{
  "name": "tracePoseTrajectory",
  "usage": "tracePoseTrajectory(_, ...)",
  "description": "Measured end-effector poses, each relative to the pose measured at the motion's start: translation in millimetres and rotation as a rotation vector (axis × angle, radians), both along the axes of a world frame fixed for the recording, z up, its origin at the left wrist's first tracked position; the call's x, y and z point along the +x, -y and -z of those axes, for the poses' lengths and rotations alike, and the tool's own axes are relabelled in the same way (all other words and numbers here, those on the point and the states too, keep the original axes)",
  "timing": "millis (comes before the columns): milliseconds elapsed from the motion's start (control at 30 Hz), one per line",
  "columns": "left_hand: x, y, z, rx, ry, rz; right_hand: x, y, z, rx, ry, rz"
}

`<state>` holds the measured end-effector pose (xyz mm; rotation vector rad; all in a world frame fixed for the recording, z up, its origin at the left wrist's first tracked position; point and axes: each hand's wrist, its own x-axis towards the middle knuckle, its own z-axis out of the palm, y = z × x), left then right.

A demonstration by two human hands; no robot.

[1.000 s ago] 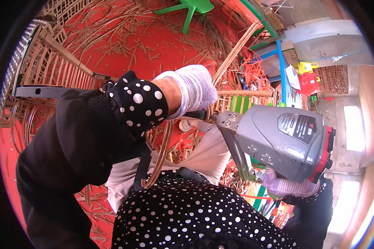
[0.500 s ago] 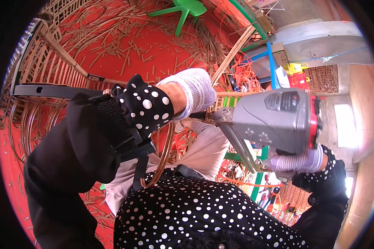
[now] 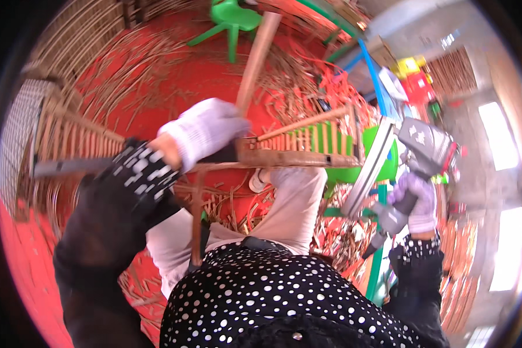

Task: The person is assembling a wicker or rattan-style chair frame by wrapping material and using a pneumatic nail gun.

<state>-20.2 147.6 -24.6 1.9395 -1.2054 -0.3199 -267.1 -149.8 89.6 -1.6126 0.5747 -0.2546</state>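
Note:
A grey air nail gun (image 3: pixel 426 145) with a long slanting magazine is gripped in my gloved right hand (image 3: pixel 417 200), off to the right and apart from the woven frame. The gun's lower fitting points down toward my body. My left hand (image 3: pixel 206 130), in a pale knit glove, is closed at the lower end of a flat brown strip (image 3: pixel 255 66) that rises away from me. It sits over the long rail of a wooden frame with slatted rattan sides (image 3: pixel 307 158). Its fingertips are blurred. Another brown strip (image 3: pixel 197 214) runs from the rail toward my lap.
A green plastic stool (image 3: pixel 235 20) stands at the far side. Cut rattan pieces (image 3: pixel 139 87) litter the red floor. At the right are a blue post (image 3: pixel 374 81), green bars (image 3: pixel 380 255) and yellow and red containers (image 3: pixel 414 81). Woven panels (image 3: pixel 81 35) stand at the far left.
The nail gun has swung back to the right and tilted, away from the frame. My left hand has shifted left, and the brown strip now stands up beyond it.

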Motion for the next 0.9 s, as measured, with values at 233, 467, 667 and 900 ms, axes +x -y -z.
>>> tracePoseTrajectory(233,-31,2,-32,0.038,-0.158,-0.168,-30,174,132,-0.126,-0.184,0.258)
tracePoseTrajectory(467,-37,-6,-36,0.255,-0.093,-0.274,26,262,318,-0.83,-0.867,0.238)
tracePoseTrajectory(667,-28,-1,-44,0.28,0.019,-0.183,90,288,335,-0.599,-0.956,0.134)
tracePoseTrajectory(900,-17,10,-44,0.149,0.555,0.169,9,260,262,-1.36,-0.188,0.579)
